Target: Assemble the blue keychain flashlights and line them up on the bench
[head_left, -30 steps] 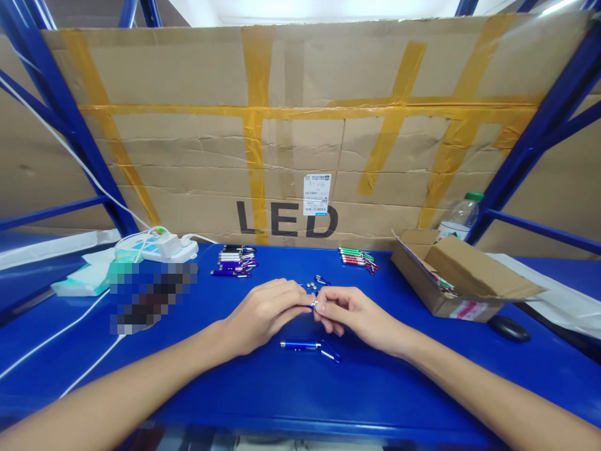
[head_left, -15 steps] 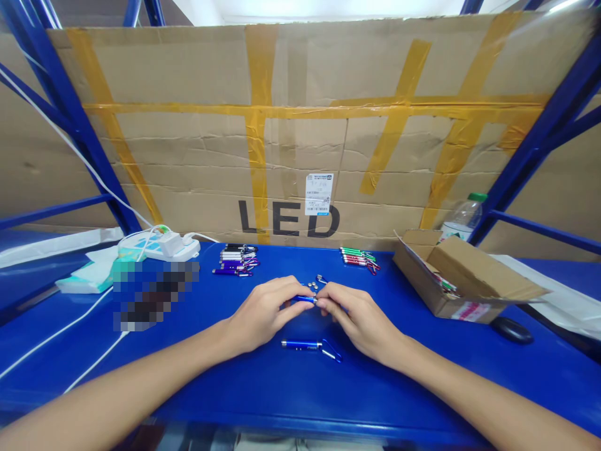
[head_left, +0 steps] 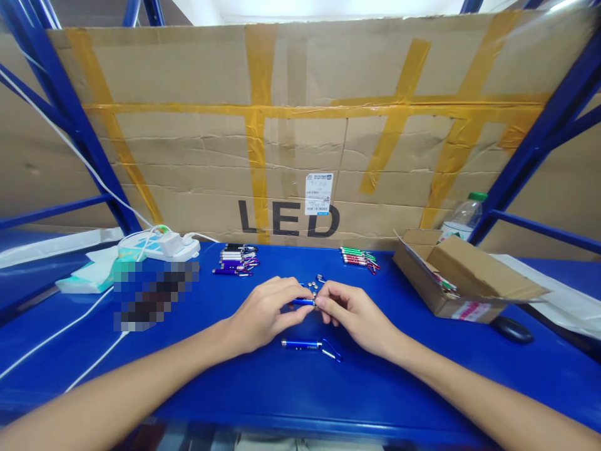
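Between the thumb and fingers of my left hand (head_left: pixel 265 311) is a small blue penlight barrel (head_left: pixel 303 302), lying roughly level. My right hand (head_left: pixel 354 313) is closed in a pinch at the barrel's right end; whatever its fingertips hold there is too small to make out. Just beyond the fingers lie several silver button cells (head_left: pixel 312 285) and a small metal end piece with a blue clip (head_left: pixel 321 278). Closer to me, a whole blue penlight (head_left: pixel 301 344) with a carabiner clip rests on the blue tabletop (head_left: pixel 263 391).
Black, silver and purple penlights (head_left: pixel 237 257) lie at back left, green and red ones (head_left: pixel 357 258) at back right. An open cardboard box (head_left: pixel 439 307), a bottle (head_left: pixel 462 216) and a black mouse (head_left: pixel 513 330) are on the right. A power strip (head_left: pixel 181 250) with white cables lies left.
My right hand has shifted slightly and its fingers have re-angled at the barrel's end. My left hand stays in nearly the same place, still holding the barrel.
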`<action>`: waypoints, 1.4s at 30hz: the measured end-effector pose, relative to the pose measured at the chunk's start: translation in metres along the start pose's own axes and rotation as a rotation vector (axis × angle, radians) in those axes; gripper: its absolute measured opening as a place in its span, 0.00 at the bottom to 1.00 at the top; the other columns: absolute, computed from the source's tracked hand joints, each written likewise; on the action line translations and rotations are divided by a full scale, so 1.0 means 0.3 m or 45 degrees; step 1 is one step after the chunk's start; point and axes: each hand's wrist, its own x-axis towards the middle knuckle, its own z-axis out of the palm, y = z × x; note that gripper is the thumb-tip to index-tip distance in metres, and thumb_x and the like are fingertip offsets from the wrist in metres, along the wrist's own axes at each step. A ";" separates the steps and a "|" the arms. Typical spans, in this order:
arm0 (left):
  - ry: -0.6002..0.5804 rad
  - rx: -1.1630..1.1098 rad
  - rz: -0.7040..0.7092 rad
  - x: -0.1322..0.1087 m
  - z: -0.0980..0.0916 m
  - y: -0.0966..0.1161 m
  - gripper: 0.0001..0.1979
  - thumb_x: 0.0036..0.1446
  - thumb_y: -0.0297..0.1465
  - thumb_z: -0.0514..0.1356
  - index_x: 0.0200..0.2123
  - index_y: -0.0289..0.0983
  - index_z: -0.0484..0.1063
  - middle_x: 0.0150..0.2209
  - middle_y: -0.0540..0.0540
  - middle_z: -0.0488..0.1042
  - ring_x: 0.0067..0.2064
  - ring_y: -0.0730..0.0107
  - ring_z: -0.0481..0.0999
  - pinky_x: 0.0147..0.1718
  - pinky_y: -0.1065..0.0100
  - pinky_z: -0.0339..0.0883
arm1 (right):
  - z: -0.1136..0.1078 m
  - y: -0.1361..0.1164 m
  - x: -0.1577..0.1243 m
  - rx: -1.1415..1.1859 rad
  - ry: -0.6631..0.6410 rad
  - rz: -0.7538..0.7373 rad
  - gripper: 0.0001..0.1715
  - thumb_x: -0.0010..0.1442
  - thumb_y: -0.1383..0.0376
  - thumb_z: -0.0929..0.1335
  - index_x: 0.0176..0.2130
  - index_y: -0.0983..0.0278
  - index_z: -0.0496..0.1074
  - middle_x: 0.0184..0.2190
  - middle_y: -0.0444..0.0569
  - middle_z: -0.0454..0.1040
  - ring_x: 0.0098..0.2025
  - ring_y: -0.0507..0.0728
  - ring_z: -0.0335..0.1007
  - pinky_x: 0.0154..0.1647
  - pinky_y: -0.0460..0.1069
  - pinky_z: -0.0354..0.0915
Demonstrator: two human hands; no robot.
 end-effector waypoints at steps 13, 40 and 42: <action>0.024 -0.238 -0.309 0.016 -0.011 0.004 0.06 0.69 0.31 0.66 0.45 0.37 0.81 0.39 0.46 0.82 0.40 0.67 0.80 0.42 0.68 0.70 | -0.008 -0.007 -0.020 -0.490 0.110 -0.297 0.05 0.77 0.61 0.67 0.49 0.59 0.71 0.42 0.46 0.77 0.41 0.55 0.73 0.44 0.49 0.67; -0.063 -0.354 -0.411 0.005 0.006 0.018 0.06 0.69 0.33 0.67 0.44 0.38 0.83 0.38 0.47 0.83 0.40 0.66 0.82 0.42 0.68 0.71 | -0.043 -0.011 -0.030 -0.748 -0.009 -0.570 0.09 0.79 0.64 0.65 0.45 0.61 0.74 0.37 0.48 0.78 0.37 0.55 0.73 0.40 0.48 0.66; -0.084 -0.294 -0.318 -0.001 0.003 0.014 0.07 0.71 0.33 0.65 0.46 0.37 0.82 0.39 0.46 0.82 0.40 0.66 0.81 0.42 0.69 0.70 | -0.037 -0.022 -0.028 -0.604 -0.020 -0.417 0.10 0.77 0.63 0.66 0.41 0.61 0.74 0.34 0.45 0.78 0.35 0.54 0.74 0.38 0.48 0.66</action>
